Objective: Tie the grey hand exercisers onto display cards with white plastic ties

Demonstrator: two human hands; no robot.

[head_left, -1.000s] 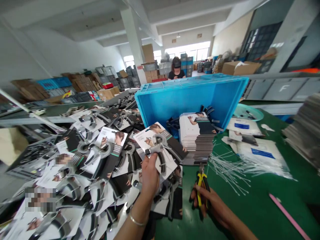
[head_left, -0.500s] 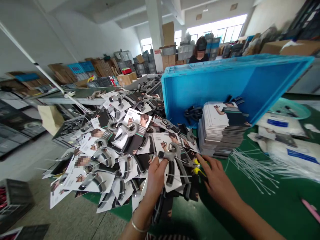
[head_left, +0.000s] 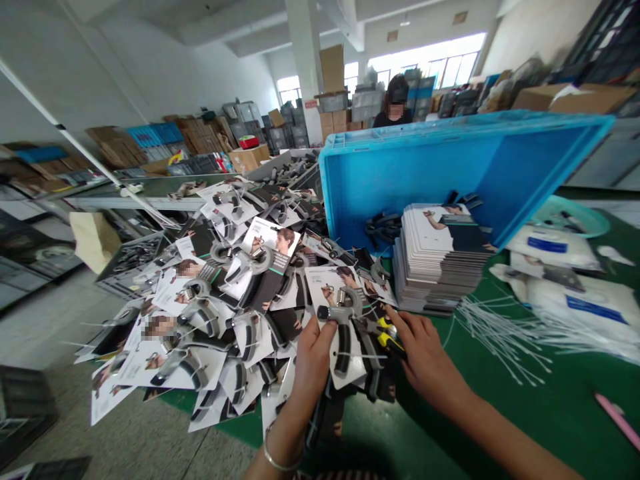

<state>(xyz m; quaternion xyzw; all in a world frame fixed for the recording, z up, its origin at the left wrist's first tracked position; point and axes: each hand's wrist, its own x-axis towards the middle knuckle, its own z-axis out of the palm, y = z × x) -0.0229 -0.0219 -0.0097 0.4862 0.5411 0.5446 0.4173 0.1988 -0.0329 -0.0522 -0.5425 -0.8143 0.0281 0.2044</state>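
Note:
My left hand is closed on the near left edge of a hand grip strengthener, which is fastened to a printed card with white cable ties. One tie's loose tail sticks out to the right of the handles. Yellow-and-black cutting pliers are in my right hand, their jaws pointing left toward the card's right side. Whether the jaws touch a tie I cannot tell. Many more carded grip strengtheners lie heaped on the left and under the held one.
A blue crate lies on its side behind, with a stack of printed cards at its opening. Loose white cable ties, plastic bags of ties and a pink tool are on the green table. A person is farther back.
The pliers and my right hand have shifted slightly left, closer to the card. My left hand keeps its hold on the grip strengthener. The whole view has turned slightly.

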